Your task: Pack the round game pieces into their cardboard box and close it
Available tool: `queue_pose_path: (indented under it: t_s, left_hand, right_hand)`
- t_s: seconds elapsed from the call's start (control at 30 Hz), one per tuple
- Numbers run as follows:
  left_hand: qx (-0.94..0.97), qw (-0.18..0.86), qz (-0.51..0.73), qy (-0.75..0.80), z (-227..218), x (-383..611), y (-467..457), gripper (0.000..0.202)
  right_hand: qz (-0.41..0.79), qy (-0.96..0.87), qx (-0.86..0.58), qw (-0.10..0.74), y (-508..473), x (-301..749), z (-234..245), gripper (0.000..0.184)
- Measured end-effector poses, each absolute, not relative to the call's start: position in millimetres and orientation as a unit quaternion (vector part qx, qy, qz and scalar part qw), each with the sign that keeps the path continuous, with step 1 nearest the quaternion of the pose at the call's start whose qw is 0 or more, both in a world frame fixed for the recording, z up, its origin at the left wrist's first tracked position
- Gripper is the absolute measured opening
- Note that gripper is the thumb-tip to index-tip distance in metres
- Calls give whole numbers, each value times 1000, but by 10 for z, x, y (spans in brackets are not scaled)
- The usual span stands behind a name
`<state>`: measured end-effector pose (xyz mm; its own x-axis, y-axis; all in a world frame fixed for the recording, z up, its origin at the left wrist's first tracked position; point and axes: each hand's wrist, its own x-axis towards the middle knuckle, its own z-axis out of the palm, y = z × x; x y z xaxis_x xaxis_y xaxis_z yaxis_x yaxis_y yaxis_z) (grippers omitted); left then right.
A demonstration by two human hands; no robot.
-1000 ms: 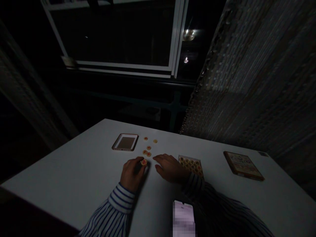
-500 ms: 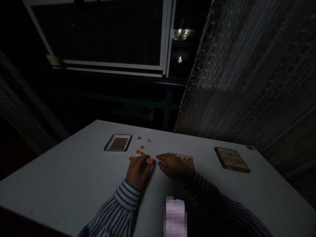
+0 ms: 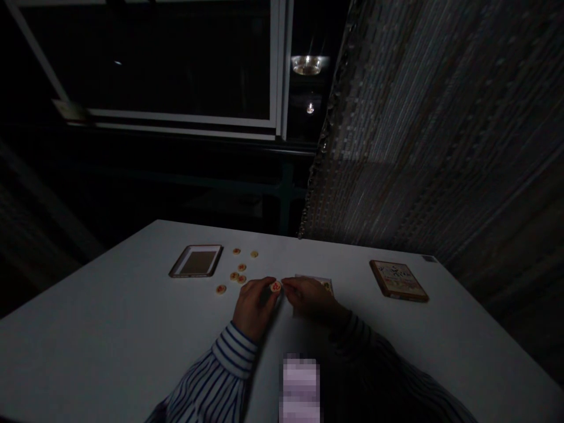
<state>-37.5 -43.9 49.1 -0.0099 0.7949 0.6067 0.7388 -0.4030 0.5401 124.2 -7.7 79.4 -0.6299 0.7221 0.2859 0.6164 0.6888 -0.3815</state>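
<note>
A round, pale Chinese chess piece [image 3: 275,286] with a red character is pinched between the thumb and forefinger of my left hand [image 3: 253,308], held face toward me. My right hand [image 3: 314,299] is closed too, its thumb and fingertips meeting at the right edge of that piece. Beneath and behind the right hand lies a shallow box [image 3: 314,277] with more pieces, mostly covered by the hand. Several loose pieces [image 3: 242,267] are scattered on the white table, left of and beyond my left hand.
An open, shallow tray [image 3: 217,263] with a brown rim lies at the back left of the table [image 3: 132,329]. On the right rests a flat box with a printed lid [image 3: 400,282]. A bead-string curtain [image 3: 388,147] hangs behind the table's right side. A pixelated patch covers the front edge.
My right hand has closed its fingers and come to the piece in my left hand. The left hand has shifted right, away from the loose pieces. The view has turned slightly.
</note>
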Motion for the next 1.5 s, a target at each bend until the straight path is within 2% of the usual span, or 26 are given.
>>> queue_pose_path:
  t_s: [0.53,0.87,0.97,1.1,1.23,1.33,1.5]
  left_hand:
    - [713,58,463,524,519,-124,-371,20]
    - [686,153,488,518,474,-3,-290,26]
    - [645,224,510,523,444,40,-253,29]
    - [578,370,530,497,444,90,-225,29]
    - [499,495,545,456,458,121,-212,32]
    - [453,533,553,453,457,131,-199,31]
    - [433,541,555,461,398,134,-178,29]
  right_hand:
    - [325,-780,-431,316,-55,1414,767,24]
    - [490,-655,-418,394,31,1491,655,26]
    - [504,-640,-414,407,48,1520,610,27]
    - [507,-645,-407,401,61,1567,576,26]
    - [440,-707,-406,375,53,1612,614,24]
    - [384,-749,-398,365,33,1637,665,22]
    - [347,-785,-385,338,6,1646,699,22]
